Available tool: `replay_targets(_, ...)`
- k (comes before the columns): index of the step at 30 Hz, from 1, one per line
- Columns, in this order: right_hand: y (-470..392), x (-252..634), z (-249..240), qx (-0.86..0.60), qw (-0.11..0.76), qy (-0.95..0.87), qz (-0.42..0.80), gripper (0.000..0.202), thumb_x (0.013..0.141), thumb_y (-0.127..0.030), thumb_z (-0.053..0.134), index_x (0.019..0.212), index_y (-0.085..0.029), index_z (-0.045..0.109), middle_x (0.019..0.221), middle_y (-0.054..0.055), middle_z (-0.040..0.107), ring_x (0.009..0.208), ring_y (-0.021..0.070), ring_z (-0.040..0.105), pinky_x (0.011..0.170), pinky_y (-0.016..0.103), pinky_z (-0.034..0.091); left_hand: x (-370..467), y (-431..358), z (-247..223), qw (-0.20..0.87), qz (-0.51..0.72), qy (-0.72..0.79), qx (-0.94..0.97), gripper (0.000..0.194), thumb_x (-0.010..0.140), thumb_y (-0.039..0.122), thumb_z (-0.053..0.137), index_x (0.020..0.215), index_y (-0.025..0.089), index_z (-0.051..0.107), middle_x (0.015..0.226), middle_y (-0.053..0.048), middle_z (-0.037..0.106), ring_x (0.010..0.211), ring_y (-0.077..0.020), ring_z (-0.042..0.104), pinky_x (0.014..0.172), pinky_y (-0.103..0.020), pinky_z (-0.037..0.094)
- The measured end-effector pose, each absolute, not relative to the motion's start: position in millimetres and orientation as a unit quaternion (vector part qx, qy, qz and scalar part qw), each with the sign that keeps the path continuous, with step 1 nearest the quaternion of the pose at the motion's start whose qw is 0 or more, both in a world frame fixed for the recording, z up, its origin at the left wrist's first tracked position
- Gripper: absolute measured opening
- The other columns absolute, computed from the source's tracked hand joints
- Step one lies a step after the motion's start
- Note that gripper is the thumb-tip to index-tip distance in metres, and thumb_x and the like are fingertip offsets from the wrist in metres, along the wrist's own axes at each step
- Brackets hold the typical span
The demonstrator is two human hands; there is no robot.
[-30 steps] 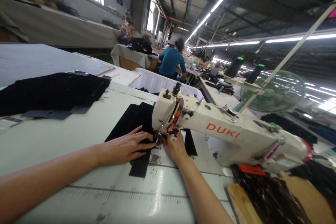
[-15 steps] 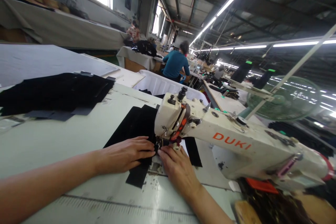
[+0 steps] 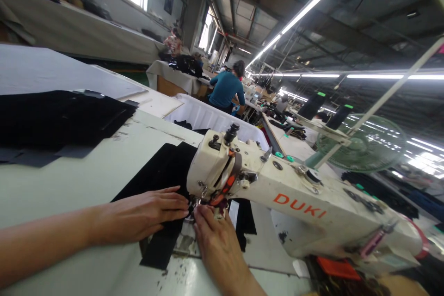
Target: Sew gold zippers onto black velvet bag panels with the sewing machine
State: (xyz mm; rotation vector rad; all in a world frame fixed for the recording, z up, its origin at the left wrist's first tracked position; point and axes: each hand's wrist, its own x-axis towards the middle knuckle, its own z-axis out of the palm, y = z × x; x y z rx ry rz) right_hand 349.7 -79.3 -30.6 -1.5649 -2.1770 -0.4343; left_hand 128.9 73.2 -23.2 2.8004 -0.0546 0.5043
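My left hand (image 3: pixel 149 215) lies flat on black fabric (image 3: pixel 157 171), fingers stretched toward the needle area of the white sewing machine (image 3: pixel 263 180). A narrow strip of the fabric (image 3: pixel 159 249) extends toward me from beneath that hand. Just right of the presser foot (image 3: pixel 197 203), the fingers of my right hand (image 3: pixel 217 238) are bent and pressed together on the fabric's edge; their tips are partly hidden. More black cloth (image 3: pixel 247 222) shows beyond my right hand, under the machine arm.
A stack of black fabric pieces (image 3: pixel 62 122) lies on the table (image 3: pixel 93 180) at left. Behind the machine stands a white plastic bin (image 3: pixel 215 115) with dark cloth inside. A green fan (image 3: pixel 360 143) is at right. A person in a teal top (image 3: pixel 225 90) sits farther off.
The view has shifted, so machine and hands appear lower and farther left. Both hands stay beside the presser foot. A second dark edge now shows beside the near fabric strip.
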Motion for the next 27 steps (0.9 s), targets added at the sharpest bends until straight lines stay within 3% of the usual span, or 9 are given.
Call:
replay_targets(4, -80, 349, -30, -0.572, 0.212, -0.777, -0.156, 0.051, 0.1, -0.012, 0.051, 0.149, -0.022, 0.049, 0.139, 0.007, 0.065, 0.121, 0.0229, 0.065, 0.118, 0.047, 0.041, 132, 77, -24, 0.136, 0.191, -0.018, 0.972, 0.078, 0.075, -0.001, 0.052, 0.149, 0.025, 0.049, 0.149, -0.004, 0.058, 0.142, -0.0213, 0.049, 0.128, -0.037, 0.015)
replay_targets(11, -79, 345, -24, -0.576, 0.24, -0.764, -0.166, 0.037, 0.102, -0.014, 0.047, 0.134, -0.021, 0.063, 0.129, 0.005, 0.071, 0.116, 0.0234, 0.067, 0.113, 0.046, 0.045, 136, 75, -11, 0.122, 0.171, -0.009, 0.978, 0.065, 0.083, -0.003, 0.05, 0.144, 0.018, 0.056, 0.145, -0.007, 0.062, 0.14, -0.0197, 0.051, 0.128, -0.035, 0.013)
replay_targets(18, -78, 345, -25, -0.58, 0.237, -0.757, -0.187, 0.033, 0.1, -0.014, 0.048, 0.126, -0.021, 0.067, 0.122, 0.006, 0.074, 0.11, 0.0256, 0.069, 0.105, 0.045, 0.05, 138, 74, -19, 0.15, 0.194, 0.01, 0.969, 0.062, 0.085, -0.002, 0.052, 0.142, 0.022, 0.057, 0.142, -0.006, 0.064, 0.137, -0.0204, 0.054, 0.128, -0.038, 0.016)
replay_targets(24, -78, 344, -20, -0.573, 0.248, -0.757, -0.192, 0.031, 0.101, -0.014, 0.046, 0.119, -0.022, 0.069, 0.118, 0.004, 0.075, 0.104, 0.0256, 0.07, 0.1, 0.044, 0.05, 137, 73, -13, 0.178, 0.199, 0.015, 0.964, 0.051, 0.089, 0.005, 0.055, 0.138, 0.02, 0.06, 0.14, -0.008, 0.065, 0.136, -0.0221, 0.055, 0.128, -0.041, 0.019)
replay_targets(27, -79, 348, -23, -0.566, 0.258, -0.756, -0.206, 0.03, 0.101, -0.014, 0.045, 0.117, -0.021, 0.069, 0.115, 0.005, 0.076, 0.103, 0.0256, 0.071, 0.102, 0.045, 0.048, 133, 71, -2, 0.211, 0.184, 0.019, 0.96, 0.044, 0.093, 0.015, 0.061, 0.136, 0.02, 0.063, 0.138, -0.009, 0.066, 0.134, -0.0229, 0.057, 0.127, -0.041, 0.022)
